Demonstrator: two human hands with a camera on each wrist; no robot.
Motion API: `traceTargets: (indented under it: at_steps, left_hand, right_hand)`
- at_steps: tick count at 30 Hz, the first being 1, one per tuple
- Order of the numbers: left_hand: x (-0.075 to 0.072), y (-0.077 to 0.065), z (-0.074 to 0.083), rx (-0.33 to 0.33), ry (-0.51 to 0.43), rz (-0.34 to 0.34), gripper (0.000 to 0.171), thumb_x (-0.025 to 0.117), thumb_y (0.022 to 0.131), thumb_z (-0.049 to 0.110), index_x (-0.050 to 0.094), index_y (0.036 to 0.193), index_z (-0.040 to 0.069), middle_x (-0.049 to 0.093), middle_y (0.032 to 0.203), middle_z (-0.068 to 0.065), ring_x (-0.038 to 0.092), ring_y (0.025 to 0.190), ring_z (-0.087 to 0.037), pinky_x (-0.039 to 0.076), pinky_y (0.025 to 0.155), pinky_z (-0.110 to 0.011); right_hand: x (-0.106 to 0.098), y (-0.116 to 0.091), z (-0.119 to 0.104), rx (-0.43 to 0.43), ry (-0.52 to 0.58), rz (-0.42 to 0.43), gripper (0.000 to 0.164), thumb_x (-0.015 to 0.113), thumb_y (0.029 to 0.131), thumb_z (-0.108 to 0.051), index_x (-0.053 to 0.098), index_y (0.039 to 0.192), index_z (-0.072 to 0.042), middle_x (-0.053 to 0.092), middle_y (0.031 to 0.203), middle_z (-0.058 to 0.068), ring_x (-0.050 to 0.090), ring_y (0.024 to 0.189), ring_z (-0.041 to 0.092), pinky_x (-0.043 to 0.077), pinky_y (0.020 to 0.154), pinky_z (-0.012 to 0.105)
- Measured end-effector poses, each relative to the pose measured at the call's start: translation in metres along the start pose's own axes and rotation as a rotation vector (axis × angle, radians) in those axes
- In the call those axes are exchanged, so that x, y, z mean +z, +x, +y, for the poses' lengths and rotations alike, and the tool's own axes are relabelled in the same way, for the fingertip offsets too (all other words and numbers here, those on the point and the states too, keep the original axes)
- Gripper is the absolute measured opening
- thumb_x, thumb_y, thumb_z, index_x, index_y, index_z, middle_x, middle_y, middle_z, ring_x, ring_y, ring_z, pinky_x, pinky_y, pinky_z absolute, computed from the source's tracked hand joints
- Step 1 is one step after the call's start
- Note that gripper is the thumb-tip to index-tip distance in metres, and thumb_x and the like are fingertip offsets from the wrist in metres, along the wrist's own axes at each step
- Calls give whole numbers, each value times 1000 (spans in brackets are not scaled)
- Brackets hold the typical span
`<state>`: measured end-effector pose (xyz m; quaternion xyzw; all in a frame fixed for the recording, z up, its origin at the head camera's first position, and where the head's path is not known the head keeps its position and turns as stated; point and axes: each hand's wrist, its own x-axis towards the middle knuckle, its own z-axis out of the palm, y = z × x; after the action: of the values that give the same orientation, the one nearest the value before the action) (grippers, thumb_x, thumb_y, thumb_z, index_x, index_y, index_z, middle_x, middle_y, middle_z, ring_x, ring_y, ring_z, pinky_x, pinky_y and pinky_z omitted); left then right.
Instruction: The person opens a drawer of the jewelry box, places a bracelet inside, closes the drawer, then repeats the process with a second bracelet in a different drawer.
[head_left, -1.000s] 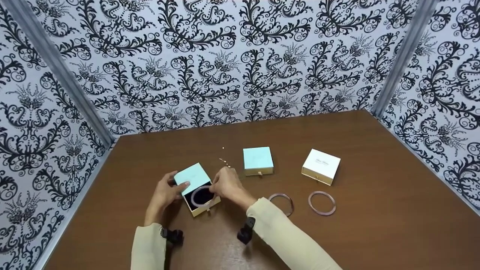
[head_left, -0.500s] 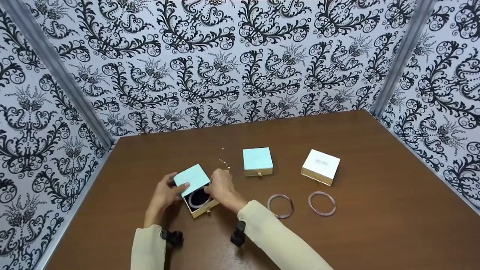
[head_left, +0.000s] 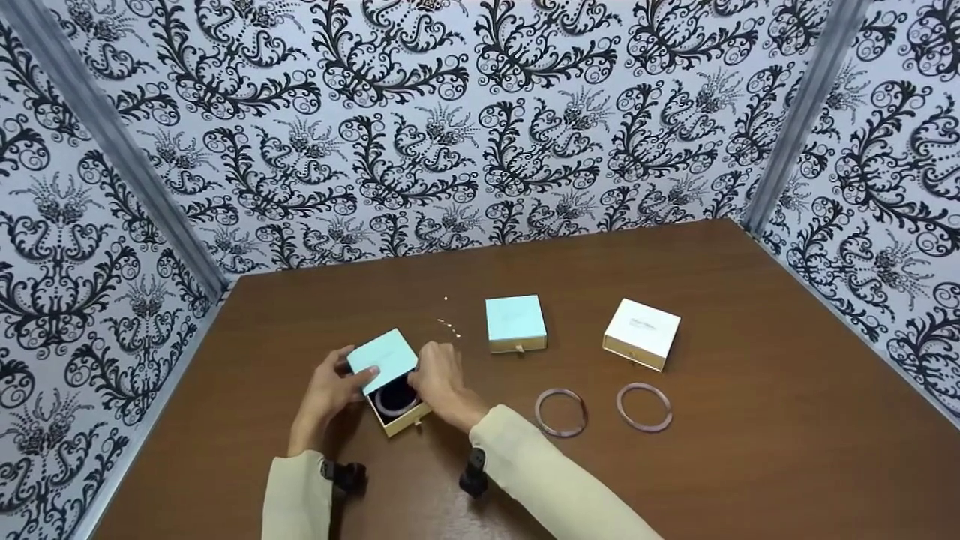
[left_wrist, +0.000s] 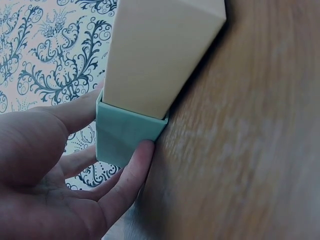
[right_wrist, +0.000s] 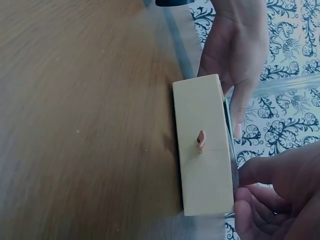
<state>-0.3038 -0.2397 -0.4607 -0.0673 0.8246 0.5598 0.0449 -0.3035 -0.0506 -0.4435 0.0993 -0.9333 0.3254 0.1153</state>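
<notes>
My left hand (head_left: 330,390) grips the mint sleeve (head_left: 384,361) of a drawer box, thumb on top and fingers along its side. From the sleeve a cream drawer (head_left: 407,422) with a dark lining is pulled partway out. A pale mauve bangle (head_left: 380,403) lies in that drawer, its right part hidden behind my right hand (head_left: 439,375). Thumb and curled index finger of the right hand pinch the bangle at the drawer's right edge. In the right wrist view, the drawer front (right_wrist: 202,175) shows a small pinkish pull tab (right_wrist: 201,141).
Another mint box (head_left: 516,321) and a white box (head_left: 643,332) stand farther back, both shut. Two bangles, one nearer (head_left: 537,411) and one farther right (head_left: 669,409), lie on the brown table (head_left: 750,465). Small white bits (head_left: 450,325) lie behind the right hand. Patterned walls enclose the table.
My right hand has moved a little left and toward the sleeve, and the bangle has come down lower into the drawer with it. The left hand keeps its grip on the sleeve.
</notes>
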Motion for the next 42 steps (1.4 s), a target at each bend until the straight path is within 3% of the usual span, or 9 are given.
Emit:
traceTargets:
  at_steps: [8,16,21,24,29,36,42]
  left_hand:
    - [0,1,0,5,3,2,74,70,95,18,29,154,-2,40,147,-33,62,104,-25,58,77,-31]
    - [-1,1,0,22,-1,-3,75,70,95,16,28,155,-2,39,148,-34,61,108,-28,58,77,-32]
    - [0,-1,1,33,0,-3,74,69,96,15,27,155,-1,40,149,-35,61,108,-28,58,77,-32]
    - [0,0,1,29,9,2,74,70,95,16,29,155,0,40,149,-34,60,108,-27,58,77,-32]
    - [-1,0,0,23,10,4,74,70,96,17,29,154,-1,39,149,-34,60,104,-25,56,75,-30]
    - [-1,0,0,18,18,3,73,69,96,16,29,155,0,38,151,-33,60,105,-26,56,75,-29]
    - [-1,0,-1,23,33,2,74,69,96,18,28,155,-1,35,153,-34,61,109,-30,58,76,-30]
  right_hand:
    - [0,-1,1,25,-53,-33,58,76,81,-12,32,46,-20,41,51,-6,40,54,12,35,48,28]
    - [4,-1,6,-31,-110,26,52,80,80,-15,41,46,-19,57,53,-5,50,56,10,43,50,30]
    - [4,-2,8,-48,-75,30,31,85,80,-21,67,56,-14,71,64,-3,66,65,13,52,57,31]
    - [2,-3,10,-46,-33,12,20,85,81,-22,75,65,-13,74,69,-2,69,69,16,53,61,31]
    - [-6,-3,12,-32,46,-1,14,82,83,-20,77,72,-13,75,72,-2,68,69,15,52,61,30]
    - [-15,-7,13,-65,121,54,13,80,82,-18,75,72,-11,74,72,1,69,70,18,53,64,30]
    - [-19,-16,15,-62,210,51,14,81,82,-14,73,72,-8,73,69,3,62,63,10,49,59,23]
